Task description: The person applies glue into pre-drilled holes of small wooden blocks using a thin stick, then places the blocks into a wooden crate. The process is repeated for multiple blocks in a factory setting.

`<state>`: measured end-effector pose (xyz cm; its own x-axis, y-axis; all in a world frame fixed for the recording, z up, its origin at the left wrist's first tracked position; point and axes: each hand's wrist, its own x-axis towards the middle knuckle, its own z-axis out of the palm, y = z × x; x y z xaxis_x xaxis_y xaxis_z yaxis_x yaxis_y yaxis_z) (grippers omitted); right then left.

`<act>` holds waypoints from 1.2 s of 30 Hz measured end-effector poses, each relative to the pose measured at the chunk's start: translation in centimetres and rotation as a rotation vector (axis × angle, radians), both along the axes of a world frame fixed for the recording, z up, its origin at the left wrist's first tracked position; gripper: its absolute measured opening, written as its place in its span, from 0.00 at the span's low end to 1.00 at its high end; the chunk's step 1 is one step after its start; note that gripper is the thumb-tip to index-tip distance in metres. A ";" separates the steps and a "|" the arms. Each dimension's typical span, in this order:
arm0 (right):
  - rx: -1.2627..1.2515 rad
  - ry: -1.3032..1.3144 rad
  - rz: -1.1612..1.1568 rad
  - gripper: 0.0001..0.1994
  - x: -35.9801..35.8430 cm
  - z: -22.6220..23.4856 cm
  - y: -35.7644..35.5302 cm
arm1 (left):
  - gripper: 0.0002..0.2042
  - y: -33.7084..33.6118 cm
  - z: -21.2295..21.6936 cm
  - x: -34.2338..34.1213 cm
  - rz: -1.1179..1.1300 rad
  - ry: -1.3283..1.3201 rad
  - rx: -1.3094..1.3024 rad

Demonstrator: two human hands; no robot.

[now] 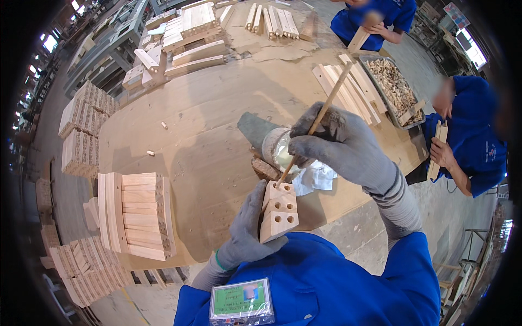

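My left hand [246, 231], in a grey glove, is closed round several wooden pieces [279, 211] whose drilled ends face up with pairs of round holes. Between the gloved fingers of my right hand [334, 140] is a long thin wooden stick [330, 100], held at a slant. Its lower tip meets a hole at the far end of the wooden pieces. Just beyond them stands a whitish tub [276, 145], partly hidden by my right hand. A white cloth or paper [315, 178] lies beside it, and a dark green cloth [255, 130] lies behind.
A stack of wooden slats [142, 212] sits on the table [201, 114] at left. Two small dowels [150, 152] lie loose nearby. At right are long boards [348, 89] and a tray [406, 124] full of dowels. Two co-workers [473, 125] in blue handle wood there.
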<state>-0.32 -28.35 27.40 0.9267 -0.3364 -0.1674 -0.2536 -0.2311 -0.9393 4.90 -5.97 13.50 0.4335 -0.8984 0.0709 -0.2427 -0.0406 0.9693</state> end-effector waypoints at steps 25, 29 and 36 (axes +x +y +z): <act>-0.458 -0.542 -0.163 0.11 -7.7 -13.1 3.4 | 0.54 0.9 -0.4 0.9 0.181 0.326 -0.058; -0.207 -0.485 -0.278 0.09 -7.1 -10.4 2.4 | 0.51 -0.1 -0.7 1.1 0.125 0.217 -0.020; 0.258 -0.238 -0.283 0.10 -2.9 -2.2 -0.9 | 0.54 -0.8 -0.9 1.0 0.060 0.061 0.031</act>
